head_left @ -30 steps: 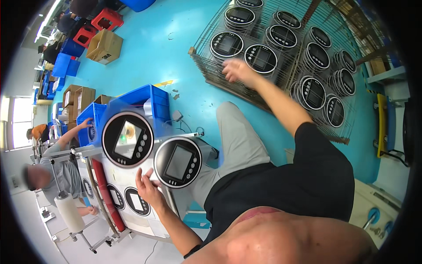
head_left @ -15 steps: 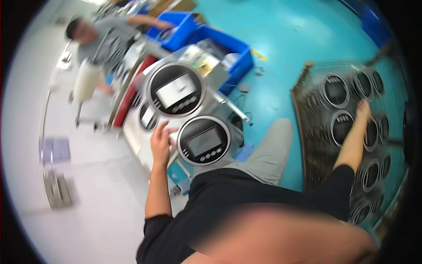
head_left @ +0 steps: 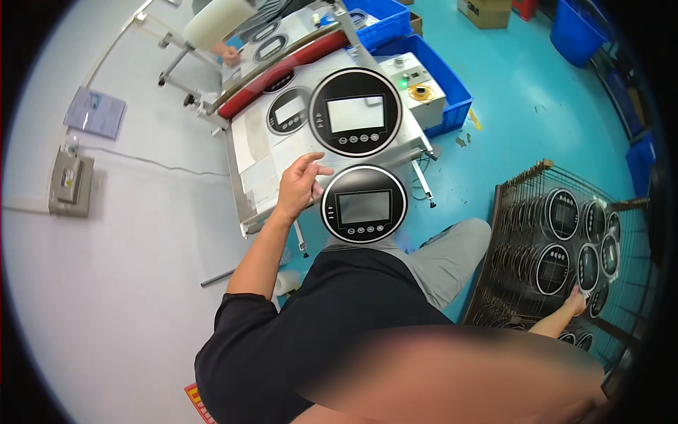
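Observation:
My left hand [head_left: 300, 185] is beside the left edge of a round black display panel [head_left: 364, 205] that extends past the near edge of the work table [head_left: 254, 225]. Its fingers are apart, with the tips near the panel's rim; whether they touch is unclear. Just beyond lies a second round panel [head_left: 357, 112], its window showing white. On the right, my right hand [head_left: 579, 302] reaches into a wire rack [head_left: 500, 233] full of similar panels. Its fingers close on the lower edge of one round panel [head_left: 587, 268]; part of the grip is hidden.
Another panel [head_left: 288, 111] lies on the table before a red roller [head_left: 304, 62]. A white box [head_left: 417, 92] with a green light stands by a blue bin [head_left: 458, 99]. A co-worker's hand [head_left: 231, 56] shows beyond the roller. A grey wall box [head_left: 70, 180] is at left.
The view has turned, shifting the table right and the rack lower. My right hand has moved nearer to me within the rack. My left hand stays beside the same panel.

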